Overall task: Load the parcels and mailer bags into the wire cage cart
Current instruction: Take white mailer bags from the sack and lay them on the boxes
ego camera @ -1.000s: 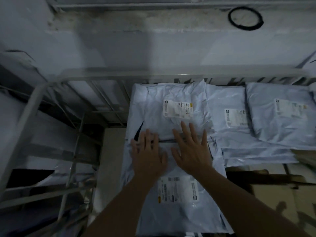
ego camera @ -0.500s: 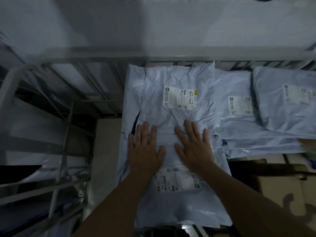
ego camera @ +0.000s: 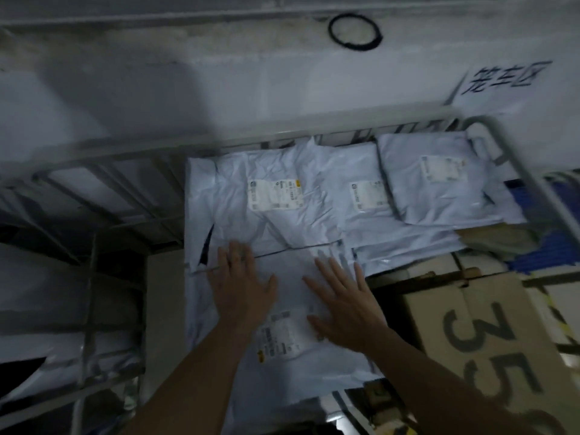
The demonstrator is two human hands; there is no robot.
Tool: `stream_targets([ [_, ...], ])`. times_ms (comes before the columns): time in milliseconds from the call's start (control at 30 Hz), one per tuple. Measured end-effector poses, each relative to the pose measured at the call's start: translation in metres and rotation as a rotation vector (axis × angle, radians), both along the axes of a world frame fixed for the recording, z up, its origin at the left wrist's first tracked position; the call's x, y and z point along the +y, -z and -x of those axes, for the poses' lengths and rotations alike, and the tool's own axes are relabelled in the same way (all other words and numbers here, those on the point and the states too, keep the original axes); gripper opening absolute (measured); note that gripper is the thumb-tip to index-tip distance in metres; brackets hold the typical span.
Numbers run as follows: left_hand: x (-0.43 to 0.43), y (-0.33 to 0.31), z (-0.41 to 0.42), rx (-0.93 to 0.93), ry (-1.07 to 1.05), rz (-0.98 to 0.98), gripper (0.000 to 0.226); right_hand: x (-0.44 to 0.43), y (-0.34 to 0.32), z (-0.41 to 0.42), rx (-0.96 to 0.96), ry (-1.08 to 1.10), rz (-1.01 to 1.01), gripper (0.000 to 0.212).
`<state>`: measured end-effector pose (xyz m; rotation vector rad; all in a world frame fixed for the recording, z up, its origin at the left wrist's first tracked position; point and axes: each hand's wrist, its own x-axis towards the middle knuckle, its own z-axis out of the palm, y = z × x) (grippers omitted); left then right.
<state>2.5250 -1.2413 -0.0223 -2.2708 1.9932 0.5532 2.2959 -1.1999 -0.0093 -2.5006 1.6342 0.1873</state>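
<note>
Pressing flat on the near mailer bag [ego camera: 298,384], lower ctr of frame, both hands lie palm-down w/ fingers straight and spread; neither grips anything. Left hand [ego camera: 241,287] sits on the bag's upper left part, fingertips reaching the dark seam where this bag meets the far mailer bag [ego camera: 266,221] above it. Right hand [ego camera: 342,306] lies just beside it, to the right, fingers fanned toward the bag's upper right corner. A white shipping label [ego camera: 282,337] shows btwn the two wrists.

Far mailer bag has its own label, ctr of frame. Right of it lies a third mailer bag [ego camera: 361,211], also labelled, and a fourth mailer bag [ego camera: 439,183] overlaps that one's right edge, upper right. All four lie on top of the load inside the wire cage cart [ego camera: 131,146], whose pale top rail runs across mid-frame, w/ bars dropping down at left. More pale bags sit behind the bars at lower left, too blurred to tell apart. Cardboard box [ego camera: 489,340] marked "35" is at lower right, below the bags. On the wall [ego camera: 157,89] behind: black ring [ego camera: 354,31] at top, printed sign [ego camera: 508,78] upper right. Pic is dim w/ some motion blur.
</note>
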Motion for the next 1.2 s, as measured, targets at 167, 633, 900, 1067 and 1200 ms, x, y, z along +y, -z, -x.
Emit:
stream_targets([
  [167, 0.022, -0.043, 0.068, -0.012, 0.11, 0.027, 0.085, 0.023, -0.032, 0.085, 0.095, 0.078, -0.034, 0.079],
  [633, 0.134, -0.09, 0.289, -0.155, 0.339, 0.049, 0.071, 0.092, -0.066, 0.306, -0.068, 0.389, -0.207, 0.083],
  [900, 0.201, -0.075, 0.356, 0.288, -0.015, -0.325, 0.082, 0.128, -0.058, 0.366, -0.232, 0.605, -0.461, 0.081],
  [1067, 0.215, -0.061, 0.373, 0.407, -0.17, -0.328, 0.115, 0.145, -0.042, 0.356, -0.402, 0.605, -0.583, 0.098],
  [1200, 0.205, -0.067, 0.379, 0.392, -0.173, -0.297, 0.121, 0.137, -0.04, 0.354, -0.471, 0.651, -0.51, 0.1],
])
